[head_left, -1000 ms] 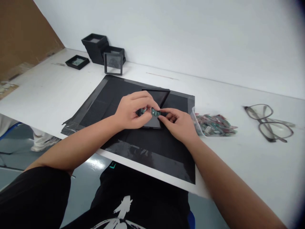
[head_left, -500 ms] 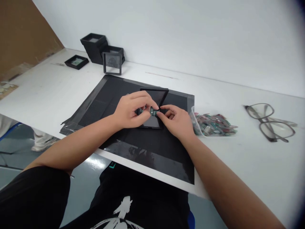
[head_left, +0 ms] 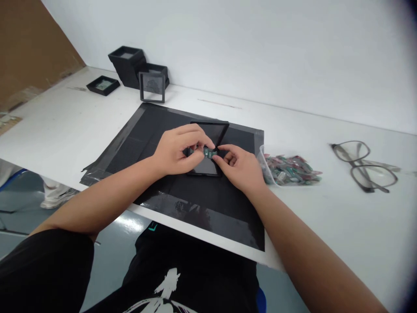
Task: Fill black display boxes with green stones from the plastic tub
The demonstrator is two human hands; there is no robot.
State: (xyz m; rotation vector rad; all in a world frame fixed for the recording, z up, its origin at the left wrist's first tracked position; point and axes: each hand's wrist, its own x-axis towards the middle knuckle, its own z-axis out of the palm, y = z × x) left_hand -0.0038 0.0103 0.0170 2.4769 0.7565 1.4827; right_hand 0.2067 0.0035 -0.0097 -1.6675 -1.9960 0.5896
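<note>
A hinged black display frame (head_left: 203,169) with clear film panes lies opened on a black mat (head_left: 182,193), its far half tilted up. Over its near pane is a small green piece (head_left: 210,153) with pale marks, too small to name. My left hand (head_left: 179,150) reaches over the frame from the left, fingers curled at the piece's left end, index fingertip above it. From the right, my right hand (head_left: 243,167) has its thumb on the piece's right end and its index finger by the frame's edge. The left fingers partly hide piece and frame.
A clear plastic tub (head_left: 269,169) of small red and green wrapped pieces stands right of the mat. Eyeglasses (head_left: 365,165) lie farther right. Several black frames (head_left: 127,65) are stacked by the wall; another frame (head_left: 103,84) lies flat, a green item inside.
The whole view has shifted slightly to the left. Both hands stay at the green piece over the frame, and a little more of the piece shows between the fingers.
</note>
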